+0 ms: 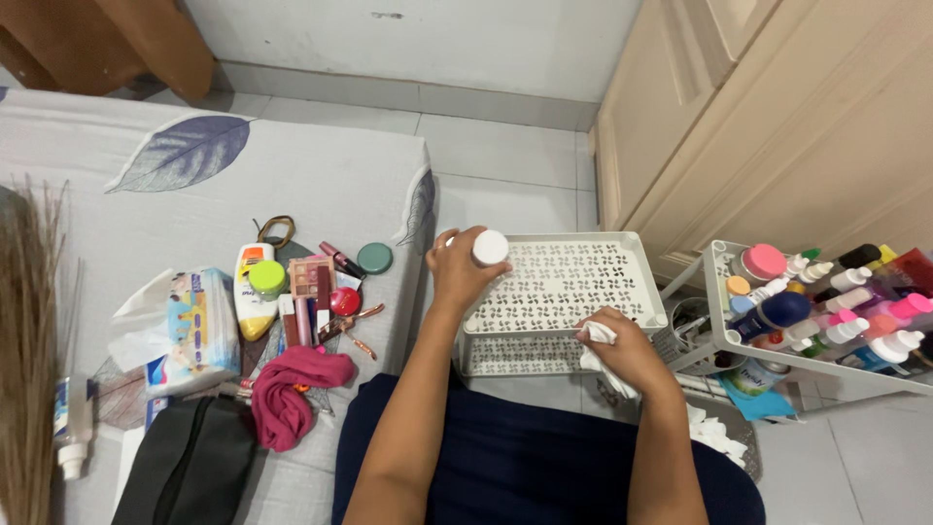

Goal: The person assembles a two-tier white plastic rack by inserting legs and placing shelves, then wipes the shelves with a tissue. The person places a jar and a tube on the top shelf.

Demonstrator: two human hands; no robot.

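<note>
My left hand (457,267) grips a small white jar with a white lid (490,247) over the left corner of a white perforated plastic tray (573,282). My right hand (627,352) clutches a crumpled white tissue (599,335) pressed against the tray's front right edge. The tray's patterned top surface is bare.
On the grey leaf-print mattress (146,204) to the left lie cosmetics (311,287), a green-capped tube (255,288), a tissue pack (190,326), a pink cloth (292,389) and a black pouch (190,462). A white rack full of bottles (826,301) stands at right beside beige cabinets (777,126). A broom (29,340) is at far left.
</note>
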